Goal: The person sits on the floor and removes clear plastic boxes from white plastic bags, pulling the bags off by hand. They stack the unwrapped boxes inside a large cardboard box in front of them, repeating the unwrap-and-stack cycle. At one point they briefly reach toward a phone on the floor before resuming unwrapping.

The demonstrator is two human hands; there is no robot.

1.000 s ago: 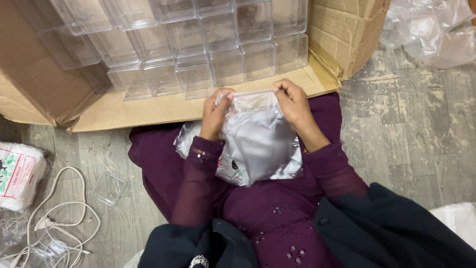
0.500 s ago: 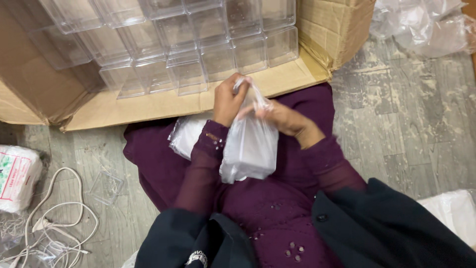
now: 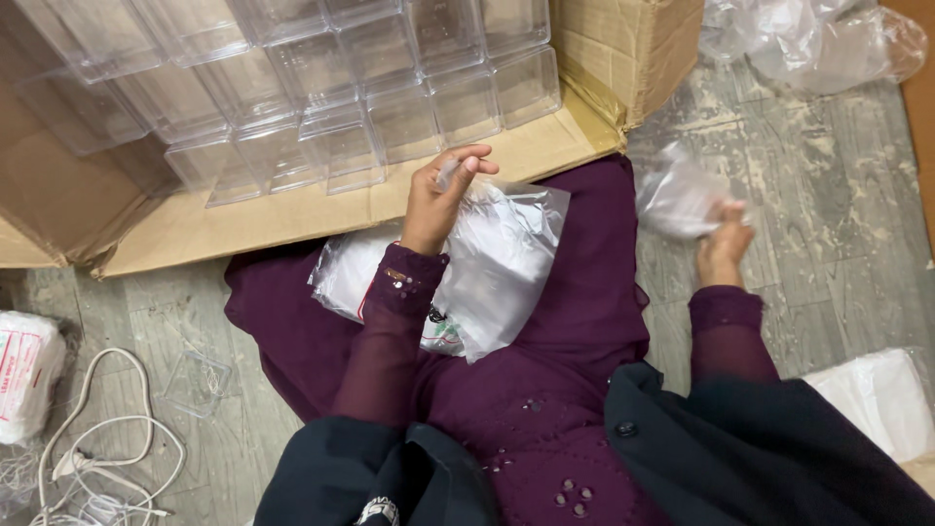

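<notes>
A big cardboard box (image 3: 292,209) lies open on its side on the floor (image 3: 808,175). It is full of clear plastic boxes (image 3: 370,107), stacked in rows. They all look empty. One more small clear box (image 3: 198,380) sits alone on the floor by a white cord (image 3: 107,448).

A see-through plastic bag (image 3: 497,263) rests on the person's purple lap (image 3: 545,390). It has something white inside, but it is hard to tell what. The left hand (image 3: 438,195) pinches the top edge of this bag between thumb and fingers. Under it lie more white bags (image 3: 346,278).

The right hand (image 3: 723,244) is out to the side, over the floor. It grips a crumpled clear wrapper (image 3: 682,200). This part is blurry.

More crumpled clear plastic (image 3: 818,39) lies at the top right. A white packet (image 3: 27,375) sits at the far left.

Half a second ago both hands were together at the top of the bag. Now the right hand has moved away to the right with the wrapper, and only the left hand holds the bag. The bag has dropped lower onto the lap.
</notes>
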